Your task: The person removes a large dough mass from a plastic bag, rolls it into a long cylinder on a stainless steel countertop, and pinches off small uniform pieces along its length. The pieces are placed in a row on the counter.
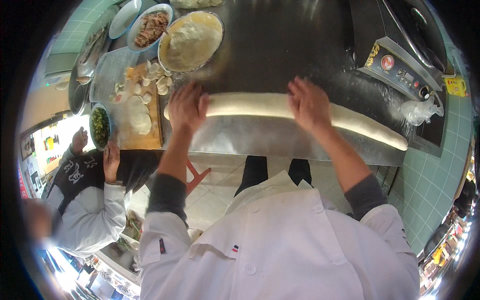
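Observation:
A long, pale dough roll (pixel 247 105) lies across the steel table in front of me, its right end curving towards the near edge. Over its left end rests my left hand (pixel 187 107), fingers reaching past the far side and thumb to the right. My right hand (pixel 309 107) lies across the roll right of its middle, fingers also pointing away from me. Both palms cover the dough beneath them, and slight blur softens the fingers.
Left stand a basin of flour (pixel 195 41), a bowl of minced meat (pixel 152 28) and a wooden board (pixel 155 127) with flattened dough pieces (pixel 139 114). A co-worker's hand (pixel 111 157) is beside a bowl of green filling (pixel 100 125). An appliance (pixel 401 71) and plastic bag (pixel 418 110) sit right.

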